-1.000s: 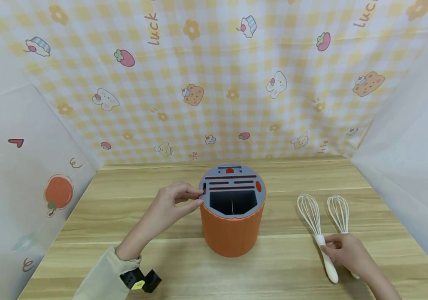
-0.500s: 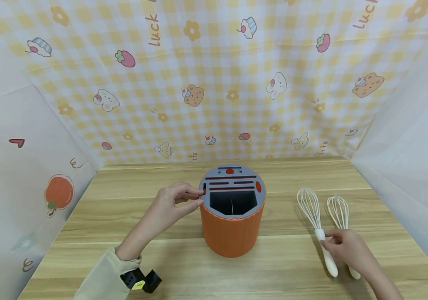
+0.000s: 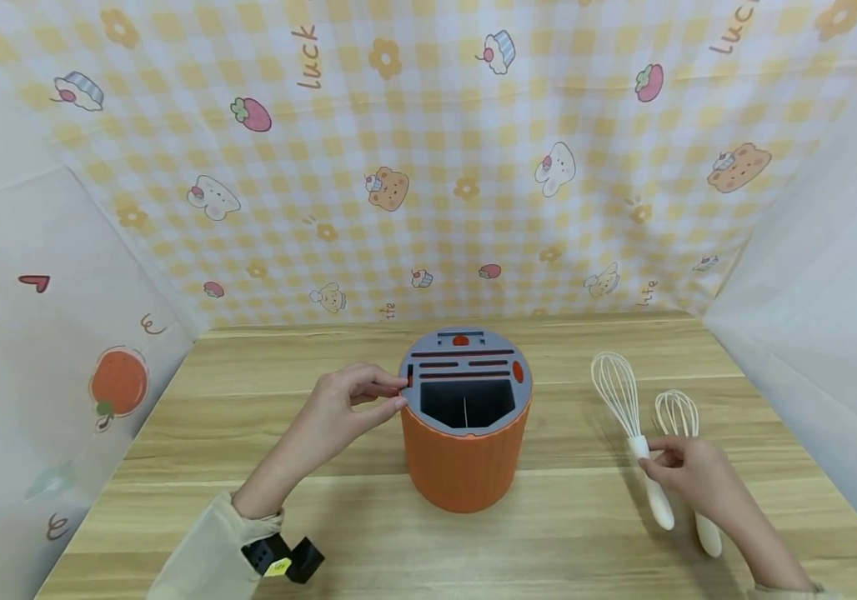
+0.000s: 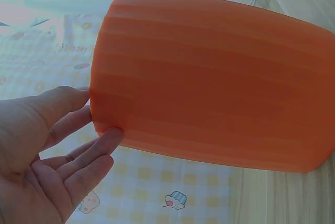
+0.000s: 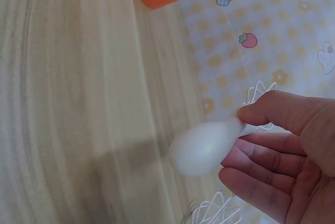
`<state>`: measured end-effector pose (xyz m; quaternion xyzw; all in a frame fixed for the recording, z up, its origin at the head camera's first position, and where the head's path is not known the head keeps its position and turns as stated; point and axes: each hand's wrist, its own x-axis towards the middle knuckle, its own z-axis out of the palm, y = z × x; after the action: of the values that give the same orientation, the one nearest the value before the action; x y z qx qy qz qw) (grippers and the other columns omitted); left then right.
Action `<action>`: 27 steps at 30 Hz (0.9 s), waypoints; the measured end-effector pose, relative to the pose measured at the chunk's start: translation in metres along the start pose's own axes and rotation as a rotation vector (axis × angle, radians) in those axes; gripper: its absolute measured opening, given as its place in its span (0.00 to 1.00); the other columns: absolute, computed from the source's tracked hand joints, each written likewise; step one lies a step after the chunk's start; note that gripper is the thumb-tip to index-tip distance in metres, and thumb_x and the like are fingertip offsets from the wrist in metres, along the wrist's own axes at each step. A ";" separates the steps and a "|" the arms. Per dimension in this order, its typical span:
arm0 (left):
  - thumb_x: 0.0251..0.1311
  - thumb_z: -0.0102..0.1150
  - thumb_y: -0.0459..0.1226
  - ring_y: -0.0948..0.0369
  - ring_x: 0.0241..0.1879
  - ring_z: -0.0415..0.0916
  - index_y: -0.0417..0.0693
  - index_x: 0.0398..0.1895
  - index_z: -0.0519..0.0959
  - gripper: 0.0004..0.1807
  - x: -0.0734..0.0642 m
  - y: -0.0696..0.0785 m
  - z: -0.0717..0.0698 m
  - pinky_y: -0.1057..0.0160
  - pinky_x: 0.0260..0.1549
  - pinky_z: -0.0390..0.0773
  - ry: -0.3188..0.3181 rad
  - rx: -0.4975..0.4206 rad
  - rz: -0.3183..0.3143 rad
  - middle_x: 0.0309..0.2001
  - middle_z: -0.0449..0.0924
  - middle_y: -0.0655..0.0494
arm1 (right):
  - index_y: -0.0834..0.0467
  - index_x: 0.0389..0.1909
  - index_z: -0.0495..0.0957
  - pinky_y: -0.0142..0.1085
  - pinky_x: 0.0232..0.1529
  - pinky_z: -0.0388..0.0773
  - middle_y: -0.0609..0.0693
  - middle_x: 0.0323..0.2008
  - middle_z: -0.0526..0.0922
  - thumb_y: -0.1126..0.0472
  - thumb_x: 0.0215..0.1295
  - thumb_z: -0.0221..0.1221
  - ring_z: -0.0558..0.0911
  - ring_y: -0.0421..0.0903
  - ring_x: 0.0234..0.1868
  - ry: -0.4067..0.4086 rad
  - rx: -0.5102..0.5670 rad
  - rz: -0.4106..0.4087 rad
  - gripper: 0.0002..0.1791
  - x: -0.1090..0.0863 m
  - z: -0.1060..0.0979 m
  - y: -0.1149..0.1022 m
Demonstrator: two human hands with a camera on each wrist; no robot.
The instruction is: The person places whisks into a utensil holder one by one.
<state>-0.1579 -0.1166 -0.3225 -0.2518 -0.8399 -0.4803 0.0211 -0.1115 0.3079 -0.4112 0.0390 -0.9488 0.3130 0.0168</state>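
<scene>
An orange ribbed utensil holder [image 3: 462,475] with a grey slotted top stands upright on the wooden table. My left hand [image 3: 349,404] holds its left rim between thumb and fingers; in the left wrist view, fingertips [image 4: 114,134] touch the orange wall. To the right, my right hand [image 3: 694,471] pinches a white whisk [image 3: 657,504] near the upper end of its handle. This whisk is tilted, wires pointing away, with a shadow under it; its rounded handle end [image 5: 196,150] faces the right wrist camera. A second whisk [image 3: 708,533] lies partly hidden under the right hand.
The holder's top has narrow slots and a wide divided opening [image 3: 466,406]. A yellow checked cloth [image 3: 466,233] hangs behind the table [image 3: 263,358], and pale sheets [image 3: 811,275] rise at both sides. A black camera [image 3: 282,558] sits on the left wrist.
My right hand and the whisk it pinches have moved up and away, slightly left, uncovering more of the second whisk's handle. The left hand and the holder have stayed put.
</scene>
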 end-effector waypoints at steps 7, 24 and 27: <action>0.54 0.64 0.37 0.64 0.41 0.78 0.48 0.40 0.82 0.10 0.000 -0.001 0.000 0.66 0.44 0.76 -0.007 0.000 -0.006 0.40 0.79 0.59 | 0.72 0.38 0.79 0.29 0.20 0.71 0.46 0.21 0.81 0.67 0.53 0.64 0.74 0.34 0.21 0.011 0.004 -0.028 0.14 0.004 -0.007 -0.011; 0.54 0.64 0.37 0.64 0.41 0.78 0.48 0.40 0.82 0.10 0.000 0.001 0.001 0.64 0.45 0.77 0.002 -0.003 -0.014 0.39 0.79 0.59 | 0.72 0.41 0.78 0.30 0.22 0.75 0.45 0.21 0.80 0.65 0.54 0.64 0.79 0.36 0.22 0.091 -0.034 -0.099 0.16 0.010 -0.018 -0.031; 0.54 0.64 0.37 0.64 0.41 0.78 0.48 0.40 0.82 0.10 -0.001 0.000 0.001 0.65 0.44 0.77 0.004 -0.003 -0.014 0.39 0.79 0.59 | 0.72 0.42 0.78 0.29 0.22 0.75 0.45 0.22 0.80 0.66 0.53 0.64 0.79 0.36 0.22 0.106 -0.037 -0.099 0.17 0.010 -0.020 -0.034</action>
<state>-0.1570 -0.1160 -0.3228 -0.2448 -0.8410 -0.4822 0.0192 -0.1185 0.2922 -0.3742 0.0692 -0.9492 0.2956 0.0830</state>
